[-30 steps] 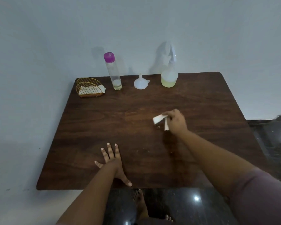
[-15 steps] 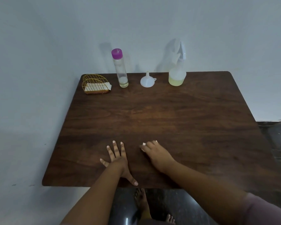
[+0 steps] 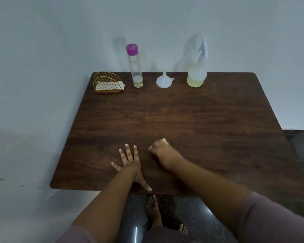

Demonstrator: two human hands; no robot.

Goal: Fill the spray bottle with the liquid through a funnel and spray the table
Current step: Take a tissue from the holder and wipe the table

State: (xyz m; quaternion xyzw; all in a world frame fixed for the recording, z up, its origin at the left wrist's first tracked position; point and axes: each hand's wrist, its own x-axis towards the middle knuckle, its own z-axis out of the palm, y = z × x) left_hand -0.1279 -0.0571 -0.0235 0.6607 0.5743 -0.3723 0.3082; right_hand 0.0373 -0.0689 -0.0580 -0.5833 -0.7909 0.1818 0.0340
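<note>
Desk [image 3: 209, 120] first: dark wood, against the wall. Left hand [image 3: 130, 163] lies flat with fingers spread, likely bracing. Right hand [image 3: 162, 151] is clenched on a white tissue [image 3: 164, 140], probably wiping. Spray bottle [image 3: 197, 74] stands at the back edge, part full, beside the funnel [image 3: 164, 81] and capped bottle [image 3: 135, 67].

Brightness: dim, bluish light is covering the scene.
Glow: a warm patch is showing on the table [image 3: 165, 113], at its middle.
Shadows: the spray bottle [image 3: 197, 74] is casting a soft shadow left onto the wall behind the table.
Glare: 2 small highlights are glinting on the floor below the table's near edge.
Distortion: the table's edges are bowing outward.
</note>
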